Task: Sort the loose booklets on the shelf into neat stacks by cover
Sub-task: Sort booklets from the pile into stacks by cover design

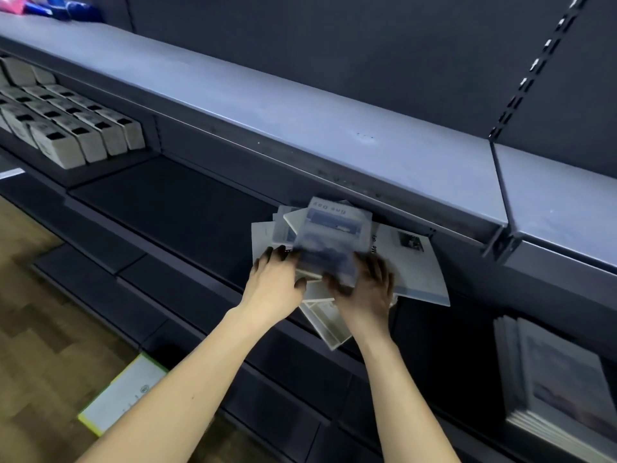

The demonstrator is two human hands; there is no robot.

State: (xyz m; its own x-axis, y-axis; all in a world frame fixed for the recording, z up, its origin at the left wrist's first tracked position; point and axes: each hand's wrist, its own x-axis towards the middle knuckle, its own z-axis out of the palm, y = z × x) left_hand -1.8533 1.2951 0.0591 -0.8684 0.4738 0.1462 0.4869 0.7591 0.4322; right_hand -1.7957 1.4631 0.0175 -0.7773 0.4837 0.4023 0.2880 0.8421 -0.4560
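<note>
On the dark shelf (173, 202), under the lip of the grey shelf above (300, 105): a loose pile of booklets (414, 262) is lying fanned out, its covers pointing different ways.

Blue-cover booklets: a small blurred bunch (329, 240) is sitting on top of the pile, held between both hands; the title on the top cover is reading upside down from here.

Left hand (278, 279): it is gripping the bunch's left edge, thumb curled against the near corner, fingertips bent onto the white sheet beside it.

Right hand (364, 285): it is clamping the bunch's right near corner, fingers spread and curled over the pile; blur is hiding the exact hold.

Edges of the pile: 1 white booklet (325, 324) is poking out over the dark shelf's front edge below the hands; the widest booklet, right of the bunch, is lying tilted with a corner close to that edge.

Open room: left of the pile, the dark shelf is running bare as far as the rows of white boxes (73, 128).

Right of the pile: 1 squared-up stack of booklets (561, 382) is sitting well apart, lower and nearer.

Floor: 1 yellow-edged sheet (123, 396) is lying on the wood floor (40, 295), left of the forearms.
</note>
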